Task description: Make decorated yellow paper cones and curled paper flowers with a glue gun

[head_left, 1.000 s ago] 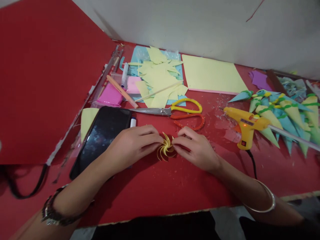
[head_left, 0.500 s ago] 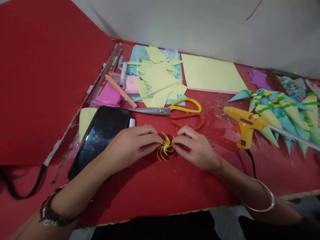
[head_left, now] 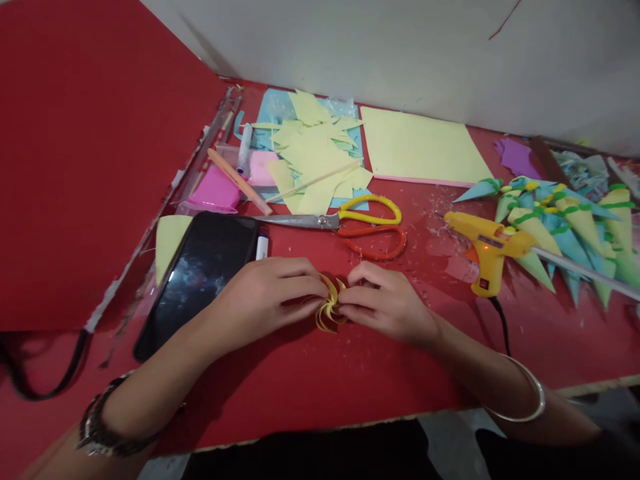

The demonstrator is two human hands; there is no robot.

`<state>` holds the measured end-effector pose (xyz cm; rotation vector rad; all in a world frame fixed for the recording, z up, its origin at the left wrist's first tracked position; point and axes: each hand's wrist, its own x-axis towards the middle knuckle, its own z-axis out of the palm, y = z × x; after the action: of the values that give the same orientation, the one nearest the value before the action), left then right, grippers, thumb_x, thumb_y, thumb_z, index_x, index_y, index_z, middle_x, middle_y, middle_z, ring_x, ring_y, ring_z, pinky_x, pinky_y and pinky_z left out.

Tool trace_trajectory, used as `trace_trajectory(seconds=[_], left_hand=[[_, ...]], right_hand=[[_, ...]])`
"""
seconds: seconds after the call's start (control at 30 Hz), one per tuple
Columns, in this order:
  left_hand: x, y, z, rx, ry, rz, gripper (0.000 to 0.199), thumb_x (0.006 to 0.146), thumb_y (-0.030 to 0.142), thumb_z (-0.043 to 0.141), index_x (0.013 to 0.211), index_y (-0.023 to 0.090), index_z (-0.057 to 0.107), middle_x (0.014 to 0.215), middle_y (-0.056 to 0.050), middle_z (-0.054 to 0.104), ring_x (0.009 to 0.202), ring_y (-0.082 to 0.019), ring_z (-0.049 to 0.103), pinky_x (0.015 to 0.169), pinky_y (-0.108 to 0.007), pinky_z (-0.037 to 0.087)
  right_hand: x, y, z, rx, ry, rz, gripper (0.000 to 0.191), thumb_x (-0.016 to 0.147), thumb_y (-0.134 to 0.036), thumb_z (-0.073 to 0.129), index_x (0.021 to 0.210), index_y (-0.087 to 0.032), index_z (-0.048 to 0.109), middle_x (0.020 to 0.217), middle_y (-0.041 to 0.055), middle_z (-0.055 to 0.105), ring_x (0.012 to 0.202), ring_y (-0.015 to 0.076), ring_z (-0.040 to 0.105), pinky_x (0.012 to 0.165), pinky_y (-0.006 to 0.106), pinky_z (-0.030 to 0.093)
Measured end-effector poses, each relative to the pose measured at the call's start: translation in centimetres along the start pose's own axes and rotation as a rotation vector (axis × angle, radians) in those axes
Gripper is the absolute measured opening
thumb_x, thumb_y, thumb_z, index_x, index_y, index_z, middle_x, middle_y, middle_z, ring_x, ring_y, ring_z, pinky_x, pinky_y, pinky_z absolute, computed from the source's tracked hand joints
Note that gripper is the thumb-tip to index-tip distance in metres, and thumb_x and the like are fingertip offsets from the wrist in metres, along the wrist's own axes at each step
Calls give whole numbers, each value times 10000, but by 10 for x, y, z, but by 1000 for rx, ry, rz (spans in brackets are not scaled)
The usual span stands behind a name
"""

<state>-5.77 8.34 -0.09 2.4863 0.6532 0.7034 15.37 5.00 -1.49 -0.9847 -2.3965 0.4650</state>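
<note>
A small yellow paper swirl (head_left: 329, 311) with several curved, thin petals is held just above the red table (head_left: 320, 393). My left hand (head_left: 273, 297) pinches its left side between thumb and fingers. On its right side my right hand (head_left: 387, 301) grips the petals with closed fingertips, which hide part of them. Behind my hands lie scissors (head_left: 327, 221) with one yellow and one red handle. A black phone (head_left: 200, 273) lies beside my left hand, and a marker (head_left: 262, 247) shows next to it.
A yellow glue gun (head_left: 490, 250) with a lit orange light stands at the right, before a pile of blue and yellow paper cones (head_left: 567, 250). Yellow paper scraps (head_left: 315, 150), a yellow sheet (head_left: 425, 143) and pink packets (head_left: 215, 190) lie at the back. A pale wall rises behind.
Both hands have come slightly closer together and a little lower around the yellow swirl. The swirl has turned, and its petals look more bunched and covered by the fingers.
</note>
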Motion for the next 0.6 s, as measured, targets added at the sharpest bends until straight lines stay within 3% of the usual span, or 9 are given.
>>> trace_trajectory(seconds=[0.6], left_hand=[[3,3,1,-19,-20,-20,117,836,188,505,800,180,616,701,-1,628,629,-94,565,571,-178,400]], right_hand=[[1,-1,2,78,44,16,148,821,-222,508,740,-150,608,743,29,537,617,89,487,536,196,393]])
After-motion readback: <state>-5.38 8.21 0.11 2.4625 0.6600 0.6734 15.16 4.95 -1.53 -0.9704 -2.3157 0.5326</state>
